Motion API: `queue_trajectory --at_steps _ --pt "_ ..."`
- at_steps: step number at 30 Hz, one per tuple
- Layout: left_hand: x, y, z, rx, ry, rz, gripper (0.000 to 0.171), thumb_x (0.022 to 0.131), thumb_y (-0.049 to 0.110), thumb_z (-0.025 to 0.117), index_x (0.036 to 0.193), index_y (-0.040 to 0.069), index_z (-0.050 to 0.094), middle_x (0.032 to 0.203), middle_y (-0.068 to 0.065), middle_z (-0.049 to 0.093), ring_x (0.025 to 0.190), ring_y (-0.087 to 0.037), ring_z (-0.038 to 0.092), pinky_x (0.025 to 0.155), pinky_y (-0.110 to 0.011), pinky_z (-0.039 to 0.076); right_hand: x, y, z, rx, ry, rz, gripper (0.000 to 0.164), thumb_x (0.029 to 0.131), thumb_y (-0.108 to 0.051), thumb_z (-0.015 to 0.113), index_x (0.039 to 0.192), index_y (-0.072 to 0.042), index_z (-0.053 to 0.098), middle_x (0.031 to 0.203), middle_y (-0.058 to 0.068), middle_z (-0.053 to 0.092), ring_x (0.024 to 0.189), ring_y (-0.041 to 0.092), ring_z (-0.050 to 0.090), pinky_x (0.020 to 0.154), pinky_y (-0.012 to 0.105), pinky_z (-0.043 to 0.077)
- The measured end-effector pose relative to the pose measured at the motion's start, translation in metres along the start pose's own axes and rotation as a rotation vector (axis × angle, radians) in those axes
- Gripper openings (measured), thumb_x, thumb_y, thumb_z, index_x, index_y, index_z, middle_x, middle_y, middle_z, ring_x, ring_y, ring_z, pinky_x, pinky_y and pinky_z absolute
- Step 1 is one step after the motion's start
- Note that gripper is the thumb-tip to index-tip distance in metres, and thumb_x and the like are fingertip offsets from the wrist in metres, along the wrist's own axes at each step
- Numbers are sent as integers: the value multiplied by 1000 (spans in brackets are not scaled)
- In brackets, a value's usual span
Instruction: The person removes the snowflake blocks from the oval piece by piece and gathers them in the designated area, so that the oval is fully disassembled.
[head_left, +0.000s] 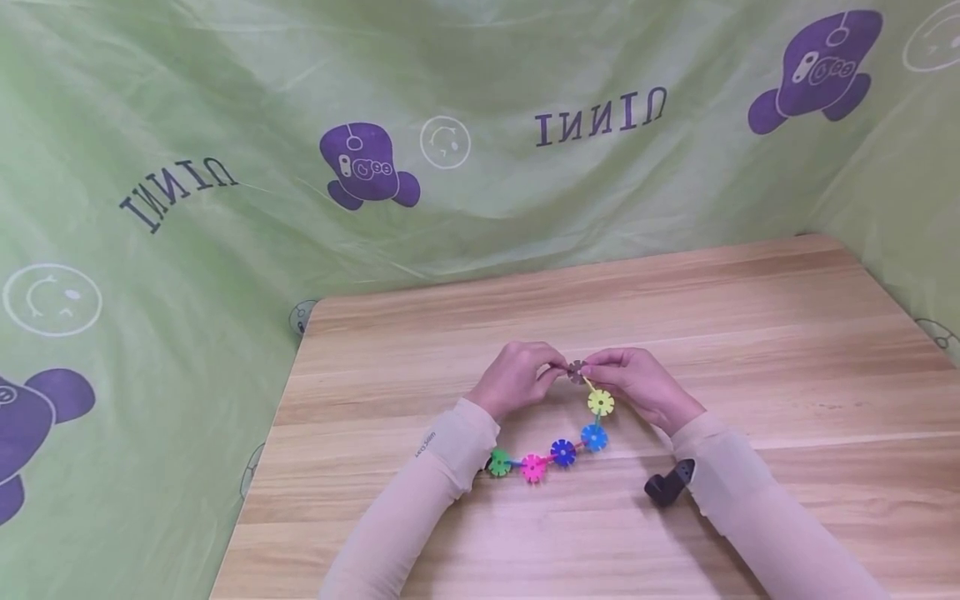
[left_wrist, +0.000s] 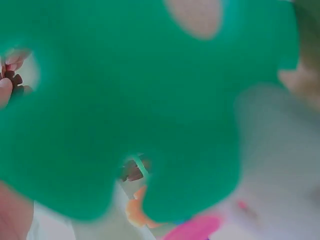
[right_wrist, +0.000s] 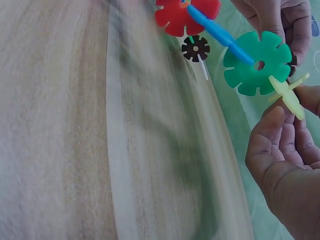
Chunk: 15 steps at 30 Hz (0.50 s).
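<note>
Between the fingertips (head_left: 557, 367) a brown snowflake disc (head_left: 576, 372); below hang yellow (head_left: 600, 402), blue (head_left: 594, 437), pink (head_left: 533, 467) and green (head_left: 499, 462) discs.

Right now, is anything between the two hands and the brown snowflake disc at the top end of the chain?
Nothing visible. The left hand and the right hand both pinch the brown plastic snowflake disc directly, above the wooden table. The chain's yellow disc hangs just below it, not between hand and disc.
</note>
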<state>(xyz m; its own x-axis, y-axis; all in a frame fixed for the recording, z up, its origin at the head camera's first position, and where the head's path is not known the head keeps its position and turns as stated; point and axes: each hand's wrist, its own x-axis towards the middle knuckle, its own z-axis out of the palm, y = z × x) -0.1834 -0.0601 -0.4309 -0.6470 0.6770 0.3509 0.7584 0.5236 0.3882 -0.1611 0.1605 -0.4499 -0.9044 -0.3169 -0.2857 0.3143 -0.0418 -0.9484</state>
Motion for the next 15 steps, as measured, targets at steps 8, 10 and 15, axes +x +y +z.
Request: queue_trajectory --at_steps 8,10,15 --pt "-2 -1 2 17 28 21 10 89 8 72 98 10 75 97 -1 76 90 -11 72 87 -17 55 0 0 2 26 -1 15 7 92 -5 65 97 -7 69 93 -4 74 89 7 70 86 19 57" --pt "-2 -1 3 28 35 19 10 89 8 72 98 10 75 98 -1 76 91 -11 72 88 -18 55 0 0 2 24 1 20 6 92 -5 65 96 -7 69 93 -4 73 88 8 69 85 19 57" --pt "-2 -1 3 50 49 15 12 89 6 70 99 9 74 99 -1 76 92 -12 72 89 -19 55 1 -2 6 36 16 29 8 92 -5 64 94 -9 71 92 -4 72 86 8 66 81 18 57"
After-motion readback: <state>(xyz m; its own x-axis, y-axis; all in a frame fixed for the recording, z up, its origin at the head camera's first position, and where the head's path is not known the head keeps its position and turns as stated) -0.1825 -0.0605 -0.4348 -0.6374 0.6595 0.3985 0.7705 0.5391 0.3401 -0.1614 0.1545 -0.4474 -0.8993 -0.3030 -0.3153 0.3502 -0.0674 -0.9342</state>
